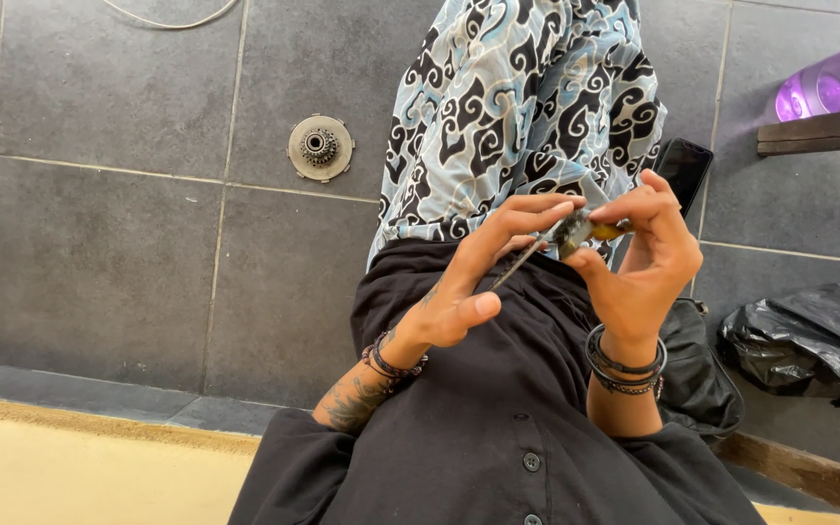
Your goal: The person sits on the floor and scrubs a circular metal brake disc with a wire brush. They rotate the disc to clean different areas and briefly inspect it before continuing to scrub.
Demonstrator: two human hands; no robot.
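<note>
While pinched between both hands' fingers point(537, 216), small tool point(576, 231) lies midway.

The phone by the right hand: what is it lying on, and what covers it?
The phone lies on grey floor tile. Patterned cloth overlaps its left edge, and the right hand hides its lower end. Whatever is beneath it cannot be seen.

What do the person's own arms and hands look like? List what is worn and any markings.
Both hands are bare. The left hand has beaded dark bracelets at the wrist and a dark tattoo on the forearm. The right hand has several black bracelets. Black sleeves are pushed up.
</note>
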